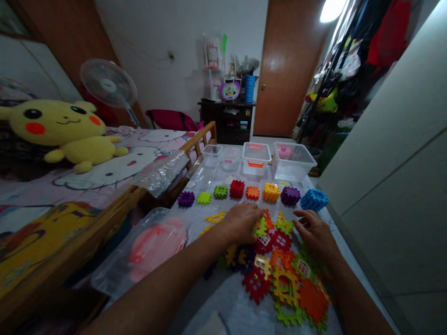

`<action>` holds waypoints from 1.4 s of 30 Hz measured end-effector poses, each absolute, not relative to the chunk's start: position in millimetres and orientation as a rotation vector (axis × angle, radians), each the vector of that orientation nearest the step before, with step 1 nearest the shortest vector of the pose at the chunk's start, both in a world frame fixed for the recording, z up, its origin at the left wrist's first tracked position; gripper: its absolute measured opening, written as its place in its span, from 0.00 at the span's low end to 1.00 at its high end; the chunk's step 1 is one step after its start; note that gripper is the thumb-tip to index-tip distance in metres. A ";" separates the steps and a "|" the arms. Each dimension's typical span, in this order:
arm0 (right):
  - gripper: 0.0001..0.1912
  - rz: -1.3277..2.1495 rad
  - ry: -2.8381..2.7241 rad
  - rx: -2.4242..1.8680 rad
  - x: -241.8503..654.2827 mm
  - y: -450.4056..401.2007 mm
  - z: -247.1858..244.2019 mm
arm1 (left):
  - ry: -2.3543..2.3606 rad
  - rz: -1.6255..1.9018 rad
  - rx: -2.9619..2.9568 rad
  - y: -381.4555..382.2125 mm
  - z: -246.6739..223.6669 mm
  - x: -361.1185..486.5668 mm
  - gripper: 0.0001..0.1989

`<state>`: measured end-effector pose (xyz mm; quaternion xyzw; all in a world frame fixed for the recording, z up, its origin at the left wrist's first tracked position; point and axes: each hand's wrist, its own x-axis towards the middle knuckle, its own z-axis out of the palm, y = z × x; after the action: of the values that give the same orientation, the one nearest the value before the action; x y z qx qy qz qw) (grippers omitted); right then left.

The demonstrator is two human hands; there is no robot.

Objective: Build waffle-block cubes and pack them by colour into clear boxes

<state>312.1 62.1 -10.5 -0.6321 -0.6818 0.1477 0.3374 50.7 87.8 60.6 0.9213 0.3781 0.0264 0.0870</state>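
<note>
A loose pile of notched plastic pieces in red, orange, yellow and green (284, 284) covers the near part of the table. My left hand (243, 221) is over the pile's upper left, its fingers curled by a lime-green piece (260, 228); what its fingertips hold is hidden. At the upper right edge of the pile, my right hand (312, 229) has its fingers apart with nothing between them, close to a yellow-green piece (284, 223). Beyond both hands runs a row of sorted stacks, including a purple stack (290, 196), a blue stack (314, 199) and a red stack (237, 189).
Clear plastic boxes (294, 163) line the table's far end. A clear lid (139, 251) with a pink print lies at the left, beside the wooden bed rail (87, 228). A yellow plush toy (66, 130) is on the bed. A white cabinet (391, 177) stands at the right.
</note>
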 end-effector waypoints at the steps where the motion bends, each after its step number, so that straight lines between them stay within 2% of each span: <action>1: 0.17 0.394 -1.774 -1.643 313.0 62.4 -10.8 | 1.168 0.101 2.733 93.1 64.2 39.4 0.18; 6: 0.17 0.375 -1.786 -1.640 314.7 63.7 -10.3 | 1.407 0.036 2.651 131.2 68.2 -37.5 0.22; 12: 0.18 0.375 -1.791 -1.649 314.9 63.7 -10.7 | 1.600 -0.031 2.614 166.9 39.4 -96.4 0.23; 25: 0.18 0.353 -1.794 -1.683 314.4 63.6 -10.0 | 1.706 -0.117 2.610 177.0 21.9 -102.9 0.22; 42: 0.17 0.357 -1.794 -1.690 314.4 63.1 -9.2 | 1.718 -0.225 2.560 177.9 27.6 -93.8 0.20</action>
<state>314.4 63.1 -9.2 -0.6429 -0.6824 0.1358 0.3201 -93.8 177.9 27.6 0.8279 0.5555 -0.0728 0.0250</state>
